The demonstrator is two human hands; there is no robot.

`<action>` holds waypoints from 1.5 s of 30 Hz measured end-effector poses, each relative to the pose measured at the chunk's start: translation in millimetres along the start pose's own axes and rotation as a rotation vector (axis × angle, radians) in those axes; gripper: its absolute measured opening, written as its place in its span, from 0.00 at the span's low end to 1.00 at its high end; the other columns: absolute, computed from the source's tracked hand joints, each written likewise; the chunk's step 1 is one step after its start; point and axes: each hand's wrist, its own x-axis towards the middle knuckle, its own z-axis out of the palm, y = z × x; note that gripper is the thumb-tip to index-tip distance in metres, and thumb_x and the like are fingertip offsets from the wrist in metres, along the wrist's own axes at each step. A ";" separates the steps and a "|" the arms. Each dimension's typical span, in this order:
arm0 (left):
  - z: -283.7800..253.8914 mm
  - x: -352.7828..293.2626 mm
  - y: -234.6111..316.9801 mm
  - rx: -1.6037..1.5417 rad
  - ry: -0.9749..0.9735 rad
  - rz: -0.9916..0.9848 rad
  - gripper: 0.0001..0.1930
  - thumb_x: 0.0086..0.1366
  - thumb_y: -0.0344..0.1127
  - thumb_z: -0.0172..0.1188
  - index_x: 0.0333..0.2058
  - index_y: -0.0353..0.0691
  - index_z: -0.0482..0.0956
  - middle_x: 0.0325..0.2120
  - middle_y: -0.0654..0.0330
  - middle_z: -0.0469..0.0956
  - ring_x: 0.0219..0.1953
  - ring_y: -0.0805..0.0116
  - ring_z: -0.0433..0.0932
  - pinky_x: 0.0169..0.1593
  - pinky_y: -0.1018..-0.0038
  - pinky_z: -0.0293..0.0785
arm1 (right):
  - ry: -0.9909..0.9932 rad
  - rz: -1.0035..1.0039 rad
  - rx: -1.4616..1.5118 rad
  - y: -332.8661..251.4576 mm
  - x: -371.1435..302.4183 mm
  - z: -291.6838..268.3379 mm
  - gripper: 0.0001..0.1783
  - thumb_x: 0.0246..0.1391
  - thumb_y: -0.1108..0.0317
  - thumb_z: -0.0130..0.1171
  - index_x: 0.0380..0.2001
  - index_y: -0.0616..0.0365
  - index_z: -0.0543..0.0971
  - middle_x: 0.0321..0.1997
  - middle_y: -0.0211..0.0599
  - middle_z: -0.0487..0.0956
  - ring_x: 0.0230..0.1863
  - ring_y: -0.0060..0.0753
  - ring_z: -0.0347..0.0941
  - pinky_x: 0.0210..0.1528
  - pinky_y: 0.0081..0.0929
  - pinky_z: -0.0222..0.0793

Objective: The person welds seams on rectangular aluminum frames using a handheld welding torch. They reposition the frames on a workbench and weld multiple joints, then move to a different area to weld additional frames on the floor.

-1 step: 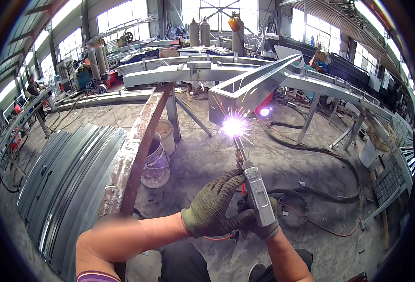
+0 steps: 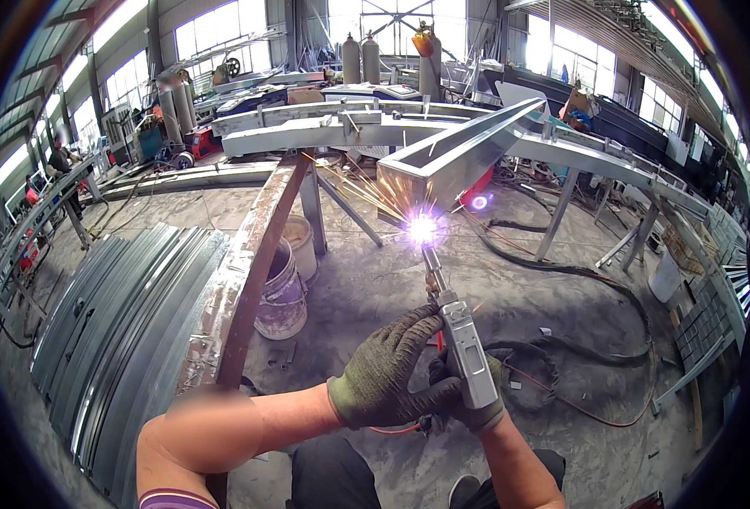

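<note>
A: Where are the worker's hands in this workshop scene?

B: Together on a silver handheld welding gun (image 2: 474, 356). The gloved left hand (image 2: 383, 373) is clamped against the gun's left side, fingers up near the front of the body, thumb stretched toward the gloved right hand (image 2: 485, 411). That right hand is closed around the gun from beneath, mostly hidden behind the body.

A: And the business end?

B: The slim nozzle (image 2: 432, 261) points away from the worker, at the near end of an open-topped metal box frame (image 2: 468, 174), low at its corner. A white-violet flare (image 2: 422, 227) burns there; its glare hides whether nozzle and metal touch. Orange sparks (image 2: 373, 198) spray up and to the left.

A: Where does the box sit?

B: Ahead of the worker, slanting back to the right, toward a long silver metal beam (image 2: 286, 136).

A: Who or what shares the frame?

B: To the left, a rust-brown beam (image 2: 235, 280), with a stained bucket (image 2: 280, 314) just beside it and a stack of grey metal strips (image 2: 120, 314) beyond. At right, a black hose (image 2: 596, 271) curves across the concrete floor (image 2: 375, 297). Gas cylinders (image 2: 370, 61) stand upright before bright windows (image 2: 222, 38) at the rear.
</note>
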 end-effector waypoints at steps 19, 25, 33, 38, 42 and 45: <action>3.4 -2.5 -1.6 -0.016 -0.029 -0.022 0.47 0.67 0.56 0.77 0.73 0.32 0.68 0.70 0.38 0.74 0.71 0.36 0.74 0.75 0.47 0.71 | -0.011 -0.085 -0.154 0.1 -1.2 -3.1 0.08 0.54 0.63 0.76 0.36 0.51 0.89 0.33 0.33 0.87 0.35 0.42 0.87 0.41 0.38 0.83; 3.0 -5.0 -2.4 -0.034 -0.016 -0.017 0.47 0.68 0.57 0.77 0.74 0.33 0.68 0.68 0.38 0.75 0.71 0.36 0.75 0.74 0.47 0.71 | 0.008 -0.028 -0.042 4.8 -4.1 3.2 0.10 0.56 0.59 0.77 0.36 0.51 0.89 0.32 0.34 0.86 0.35 0.42 0.87 0.39 0.38 0.83; 11.6 -8.1 -9.4 -0.048 -0.037 -0.130 0.44 0.67 0.53 0.78 0.72 0.31 0.70 0.66 0.37 0.77 0.69 0.36 0.77 0.73 0.50 0.73 | -0.036 -0.253 -0.228 18.0 -0.7 -4.5 0.14 0.59 0.55 0.76 0.38 0.52 0.87 0.34 0.38 0.86 0.33 0.48 0.86 0.37 0.41 0.82; 22.4 -10.7 -25.6 -0.050 -0.067 -0.125 0.39 0.68 0.50 0.77 0.70 0.33 0.74 0.64 0.41 0.80 0.65 0.38 0.80 0.69 0.51 0.76 | 0.003 -0.266 -0.457 40.7 -6.0 -1.7 0.10 0.55 0.62 0.76 0.36 0.50 0.84 0.29 0.40 0.81 0.29 0.54 0.82 0.32 0.45 0.79; 17.3 -11.1 -33.3 0.124 -0.076 -0.052 0.29 0.67 0.47 0.78 0.59 0.34 0.83 0.55 0.45 0.85 0.57 0.42 0.85 0.61 0.56 0.82 | 0.025 -0.156 -0.426 44.4 -6.4 -7.2 0.11 0.57 0.63 0.76 0.38 0.53 0.85 0.29 0.41 0.83 0.29 0.52 0.83 0.33 0.43 0.80; -4.1 -0.2 -28.3 0.196 -0.026 -0.003 0.23 0.65 0.42 0.79 0.53 0.35 0.85 0.49 0.48 0.87 0.51 0.45 0.87 0.55 0.58 0.85 | 0.094 0.034 -0.194 24.2 0.8 -17.0 0.11 0.59 0.64 0.75 0.41 0.58 0.87 0.29 0.43 0.85 0.29 0.49 0.85 0.33 0.40 0.81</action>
